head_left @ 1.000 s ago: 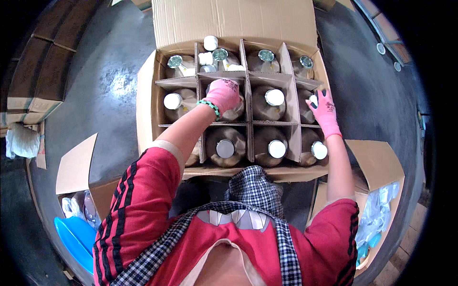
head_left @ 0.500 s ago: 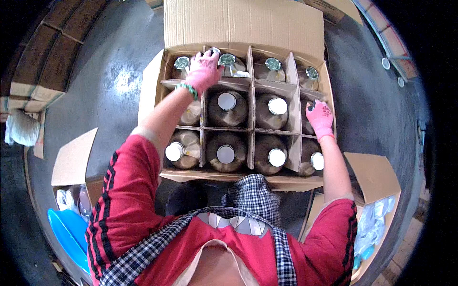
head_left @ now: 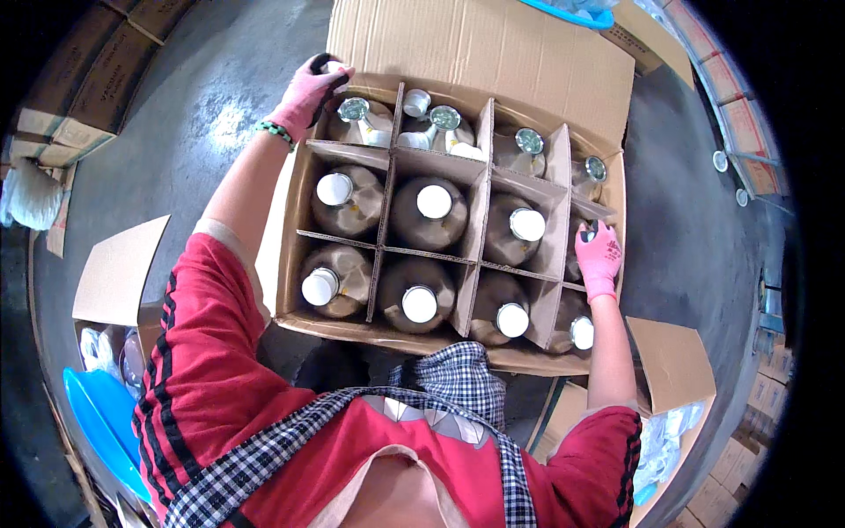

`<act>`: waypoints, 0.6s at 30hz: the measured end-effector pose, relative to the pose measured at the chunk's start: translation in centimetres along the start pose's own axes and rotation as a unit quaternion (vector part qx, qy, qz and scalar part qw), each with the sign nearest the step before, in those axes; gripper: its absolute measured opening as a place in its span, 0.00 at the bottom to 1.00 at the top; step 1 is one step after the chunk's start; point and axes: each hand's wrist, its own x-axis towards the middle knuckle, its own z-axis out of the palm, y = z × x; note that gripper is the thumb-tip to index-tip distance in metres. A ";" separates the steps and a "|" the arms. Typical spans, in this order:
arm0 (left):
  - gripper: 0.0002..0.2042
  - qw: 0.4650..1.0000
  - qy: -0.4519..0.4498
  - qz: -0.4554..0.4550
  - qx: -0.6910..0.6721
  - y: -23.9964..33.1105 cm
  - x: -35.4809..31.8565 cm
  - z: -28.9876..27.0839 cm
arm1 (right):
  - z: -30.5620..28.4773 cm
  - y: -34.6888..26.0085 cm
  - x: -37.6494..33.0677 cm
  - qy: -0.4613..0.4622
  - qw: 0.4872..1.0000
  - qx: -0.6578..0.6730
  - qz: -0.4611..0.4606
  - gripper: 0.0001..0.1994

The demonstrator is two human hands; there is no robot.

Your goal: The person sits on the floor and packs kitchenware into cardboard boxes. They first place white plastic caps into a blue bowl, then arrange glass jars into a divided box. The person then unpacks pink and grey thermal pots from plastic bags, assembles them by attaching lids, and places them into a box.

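A large open cardboard carton (head_left: 352, 333) with cardboard dividers (head_left: 481, 207) holds several big round jugs (head_left: 431, 231), upright in rows. White caps (head_left: 433, 201) top the jugs of the two nearer rows, while the far row shows greenish-silver mouths (head_left: 445, 118). Loose white caps (head_left: 416, 103) lie among those far jugs. My left hand (head_left: 310, 95), in a pink glove with dark fingertips, closes on a white cap above the carton's far left corner. At the right end of the middle row, my gloved right hand (head_left: 599, 259) grips a jug's white cap, mostly covered by the fingers.
The carton's far flap (head_left: 484, 53) stands spread outward. Smaller open boxes with plastic bags (head_left: 673, 440) sit at my right and left, beside a blue basin (head_left: 101, 431). Stacked cartons (head_left: 79, 79) line the left; another blue basin (head_left: 581, 13) shows at the far edge.
My left hand has moved left from the far row to the far left corner, with a white cap in its fingers. My right hand stays at the same jug; the view has shifted and tilted.
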 end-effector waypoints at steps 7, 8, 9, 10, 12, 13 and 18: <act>0.23 0.893 0.191 0.107 0.394 -5.8 -0.3 2.6 | 0.0 0.4 -0.1 0.023 1.000 0.006 -0.013 0.16; 0.25 0.885 0.163 0.129 0.415 -6.4 -0.2 2.5 | -0.3 0.1 0.0 0.020 1.000 0.010 -0.016 0.16; 0.27 0.835 0.108 0.138 0.521 -5.8 -0.3 3.1 | -0.5 -0.2 -0.2 0.015 1.000 0.015 -0.014 0.16; 0.29 0.816 0.077 0.126 0.559 -5.8 -0.3 3.1 | -1.0 -0.7 -0.2 0.007 1.000 0.011 -0.003 0.15; 0.31 0.800 0.011 0.087 0.593 -4.8 -0.3 3.3 | -0.7 -0.2 -0.3 -0.008 1.000 0.002 0.000 0.16; 0.32 0.806 -0.024 0.060 0.589 -3.4 -0.4 3.5 | -0.6 0.0 -0.2 -0.014 1.000 -0.002 0.001 0.16; 0.37 0.755 -0.100 -0.008 0.648 -0.6 0.6 5.3 | -2.0 0.8 0.7 -0.131 0.989 -0.043 -0.058 0.24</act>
